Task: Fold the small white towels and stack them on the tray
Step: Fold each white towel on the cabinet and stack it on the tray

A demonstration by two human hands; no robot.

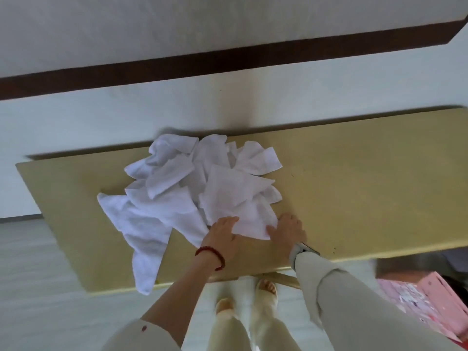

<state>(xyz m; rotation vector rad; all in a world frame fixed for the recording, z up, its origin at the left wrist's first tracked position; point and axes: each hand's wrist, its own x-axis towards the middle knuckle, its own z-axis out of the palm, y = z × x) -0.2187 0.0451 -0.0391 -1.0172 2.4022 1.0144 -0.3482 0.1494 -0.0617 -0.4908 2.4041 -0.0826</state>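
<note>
On table (354, 178): left hand (222, 236), right hand (288, 231) flat, pressing towel (245, 221).

1. The towels (192, 183) are small, white and unfolded, heaped in a loose, crumpled pile with corners sticking out at many angles.
2. The pile lies on the left half of the yellowish table top (367, 173), reaching to its far edge at 12 o'clock.
3. At the pile's 7 o'clock side, one long towel (145, 249) trails away and hangs over the table's near edge.
4. At the pile's 5 o'clock edge lies the nearest towel (249, 224), flatter than the others, one corner pointing to 5 o'clock.
</note>
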